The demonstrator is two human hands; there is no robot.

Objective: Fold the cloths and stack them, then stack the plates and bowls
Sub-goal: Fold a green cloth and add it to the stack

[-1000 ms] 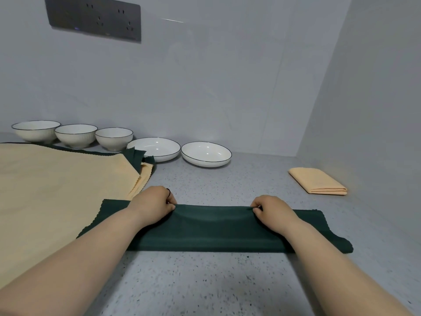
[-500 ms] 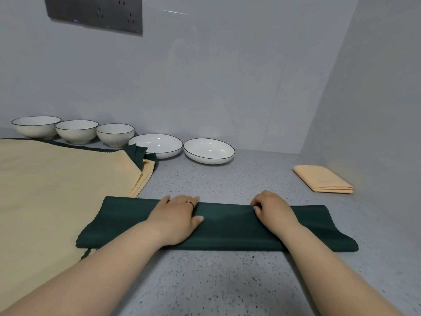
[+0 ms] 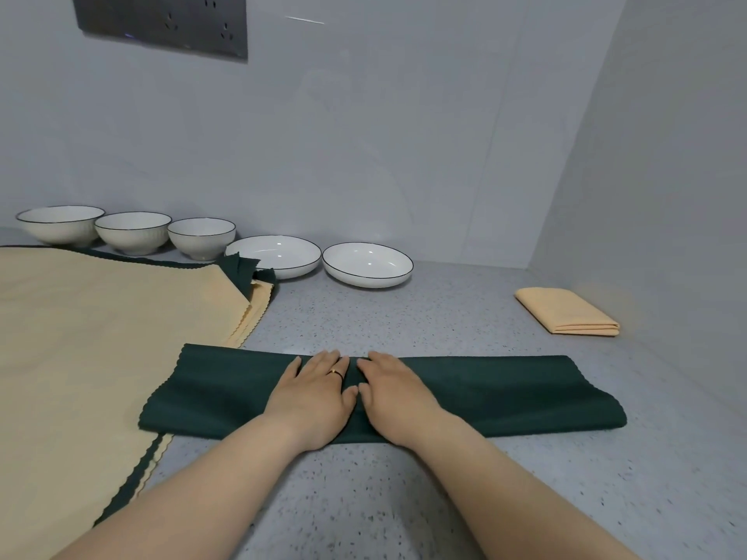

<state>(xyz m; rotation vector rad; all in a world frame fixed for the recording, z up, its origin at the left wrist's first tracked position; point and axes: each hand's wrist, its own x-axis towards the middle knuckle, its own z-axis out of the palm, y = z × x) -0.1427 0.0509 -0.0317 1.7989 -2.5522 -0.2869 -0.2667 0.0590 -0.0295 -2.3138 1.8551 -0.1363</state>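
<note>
Green cloth strip under my left hand and right hand.
Both spread flat mid-strip; left end overlaps yellow cloth, right end on counter.

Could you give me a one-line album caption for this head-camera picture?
Left hand and right hand press flat on a folded dark green cloth strip on the speckled grey counter.

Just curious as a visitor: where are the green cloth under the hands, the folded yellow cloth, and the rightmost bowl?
green cloth [image 3: 505,394]: head view, right half.
folded yellow cloth [image 3: 562,309]: head view, top face.
rightmost bowl [image 3: 201,243]: head view, outer wall.
</note>
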